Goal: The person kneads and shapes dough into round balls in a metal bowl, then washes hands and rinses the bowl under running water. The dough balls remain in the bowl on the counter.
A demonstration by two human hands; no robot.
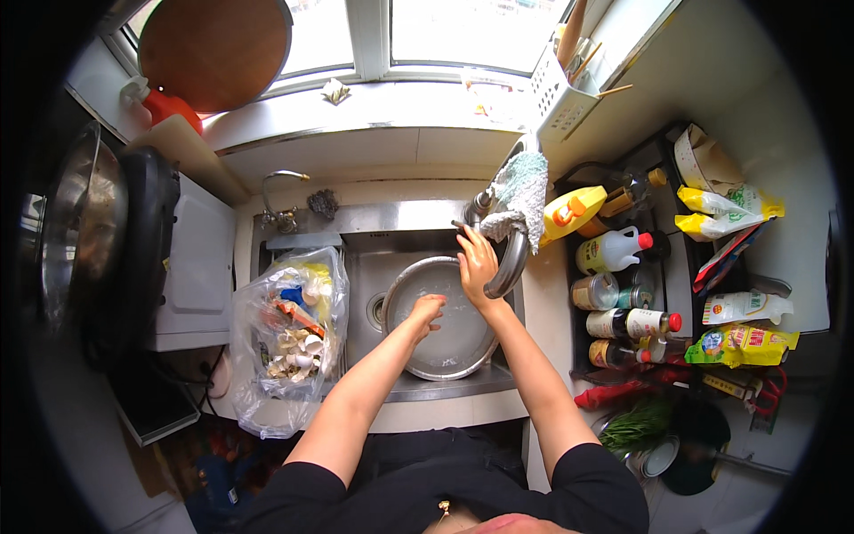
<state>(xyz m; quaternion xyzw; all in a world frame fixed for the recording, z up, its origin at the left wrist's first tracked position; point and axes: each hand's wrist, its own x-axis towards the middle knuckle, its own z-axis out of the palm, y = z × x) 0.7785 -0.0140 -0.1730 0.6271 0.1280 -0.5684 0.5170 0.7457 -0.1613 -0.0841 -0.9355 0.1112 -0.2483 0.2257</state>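
A round metal basin (398, 347) with water in it sits in the stainless steel sink (360, 267). My left hand (424, 316) hangs over the basin, its fingers loosely bent and apart, with nothing visible in it. My right hand (478, 265) is raised beside the curved faucet spout (512, 270). Its spread fingertips reach the faucet's small lever (458, 223); whether they touch it is hard to tell. Over the faucet hangs a white and pale green cloth (524, 183).
Left of the basin sits a clear plastic bag of scraps and eggshells (303, 360). A second small tap (283, 217) and a steel wool scourer (323, 203) are behind it. A yellow detergent bottle (580, 203) and several seasoning bottles (610, 250) stand to the right.
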